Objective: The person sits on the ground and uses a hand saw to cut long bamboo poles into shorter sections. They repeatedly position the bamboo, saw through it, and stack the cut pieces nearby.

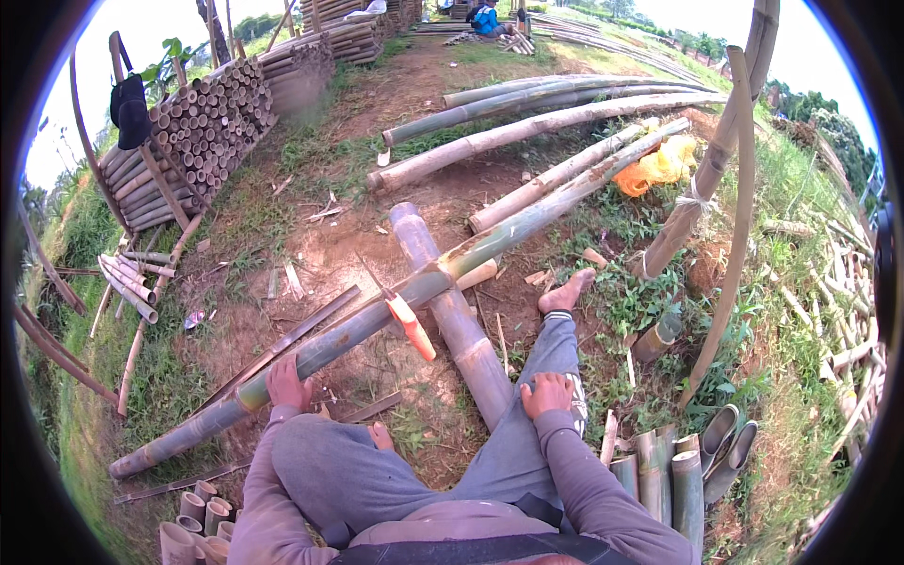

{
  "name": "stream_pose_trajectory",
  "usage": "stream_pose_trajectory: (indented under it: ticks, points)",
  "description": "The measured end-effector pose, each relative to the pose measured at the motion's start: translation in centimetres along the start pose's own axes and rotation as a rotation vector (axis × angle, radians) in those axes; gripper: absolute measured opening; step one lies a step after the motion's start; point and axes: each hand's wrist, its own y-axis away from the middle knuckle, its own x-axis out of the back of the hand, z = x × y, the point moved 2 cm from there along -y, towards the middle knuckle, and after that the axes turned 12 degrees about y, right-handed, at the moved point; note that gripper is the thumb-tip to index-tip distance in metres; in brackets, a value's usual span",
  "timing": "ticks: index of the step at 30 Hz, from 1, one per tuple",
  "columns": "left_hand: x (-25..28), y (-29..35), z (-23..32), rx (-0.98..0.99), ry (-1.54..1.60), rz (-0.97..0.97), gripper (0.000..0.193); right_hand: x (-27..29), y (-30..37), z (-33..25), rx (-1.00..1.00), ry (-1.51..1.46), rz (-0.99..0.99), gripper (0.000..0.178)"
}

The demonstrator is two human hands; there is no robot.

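A long green-grey bamboo pole [344,339] slants from the lower left up to the far right, lying across a shorter, thicker bamboo log [473,350]. My left hand [287,387] is closed over the pole near its lower left end. A hand saw with an orange handle [411,330] rests against the pole just left of the log, its thin blade pointing up and away; whether the blade sits in a cut I cannot tell. My right hand [548,395] lies on my right knee, fingers loosely spread over the trouser cloth and holding nothing.
Long bamboo poles [527,127] lie ahead, beside an orange net bag [659,169]. A leaning post [702,179] stands right. Short cut tubes [652,476] and shoes [727,452] are at lower right, more tubes [193,527] at lower left. Stacked bamboo [212,122] and a person [487,19] are farther off.
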Motion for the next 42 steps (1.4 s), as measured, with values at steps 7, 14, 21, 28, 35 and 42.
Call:
stream_pose_trajectory:
  ticks: [7,14,21,28,35,42]
  points:
    - [-0.7,-1.3,-0.7,0.001,0.051,0.015,0.062,0.9,-0.5,0.4,-0.01,-0.025,-0.002,0.039]
    - [-2.8,-0.2,-2.4,-0.271,0.025,0.23,0.06,0.4,-0.5,0.8,-0.028,-0.062,0.074,0.035]
    - [-5.7,5.8,-5.3,-0.057,0.29,-0.107,0.031,1.1,-0.6,0.2,-0.022,-0.082,-0.044,0.041]
    - [-6.2,7.3,-6.5,-0.082,0.459,0.208,0.02,2.0,-0.6,0.0,-0.029,-0.037,-0.09,0.04]
    - [-4.5,1.2,-8.2,-0.198,0.364,0.095,0.035,2.1,-0.4,-0.5,-0.015,-0.015,-0.046,0.036]
    - [0.4,-5.7,0.3,-0.306,0.038,-0.04,0.106,6.7,0.6,-8.8,0.319,-0.549,0.216,0.044]
